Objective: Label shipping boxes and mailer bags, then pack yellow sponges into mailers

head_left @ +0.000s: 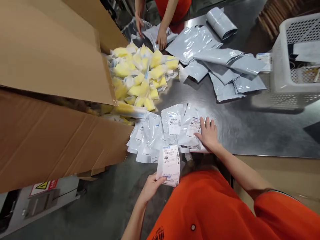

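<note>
My left hand (153,187) grips a strip of shipping labels (171,165), thumb on top, held in front of the table edge. Flat on a grey mailer bag (189,137) lies my right hand (209,134), its fingers stretched out by the printed label (194,127) stuck there. Just left of it is another labelled mailer bag (174,120). Further left, several labelled mailers (150,131) overlap along the table edge, close to the cardboard box.
Yellow items in clear wrapping (142,75) are heaped beyond the mailers. A big cardboard box (55,56) stands at the left. Grey mailer bags (220,61) and a white plastic basket (281,63) occupy the far right. A co-worker's hands (161,38) handle bags across the metal table (240,126).
</note>
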Demonstrator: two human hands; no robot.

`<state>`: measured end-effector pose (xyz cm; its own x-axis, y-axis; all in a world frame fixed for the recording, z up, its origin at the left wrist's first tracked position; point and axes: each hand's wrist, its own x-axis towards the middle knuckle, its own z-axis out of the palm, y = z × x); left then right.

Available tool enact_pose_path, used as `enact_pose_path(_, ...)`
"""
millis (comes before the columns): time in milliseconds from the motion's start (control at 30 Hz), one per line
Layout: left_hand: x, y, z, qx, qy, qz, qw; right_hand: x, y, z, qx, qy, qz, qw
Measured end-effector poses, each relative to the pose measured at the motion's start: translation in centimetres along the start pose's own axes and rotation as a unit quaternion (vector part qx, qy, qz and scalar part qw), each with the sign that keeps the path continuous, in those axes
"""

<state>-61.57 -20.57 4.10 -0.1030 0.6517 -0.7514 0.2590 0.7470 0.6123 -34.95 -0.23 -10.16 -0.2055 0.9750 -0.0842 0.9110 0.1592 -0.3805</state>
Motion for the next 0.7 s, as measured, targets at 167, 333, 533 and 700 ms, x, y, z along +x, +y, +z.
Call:
enact_pose_path(167, 0.2, -0.2, -0.6, 0.012, -0.010, 0.000, 1.000, -0.3, -1.7, 0.5, 0.008, 0.054, 0.026, 0.998)
enact_pose_path(333, -0.2, 0.0, -1.0, 0.009, 0.003, -0.001, 1.000, 1.7, -1.9, 1.0, -0.012, 0.102, 0.039, 0.994)
enact_pose_path(533, -0.1, 0.4, -0.4, 0.027, 0.030, 0.000, 0.999, 4.1, -4.0, 5.9, 0.037, 0.047, -0.030, 0.998)
enact_pose_path(700, 1.8, 2.4, 0.9, 0.065, 0.031, 0.024, 0.997, 7.1, -10.1, 5.8, 0.073, -0.059, -0.119, 0.988)
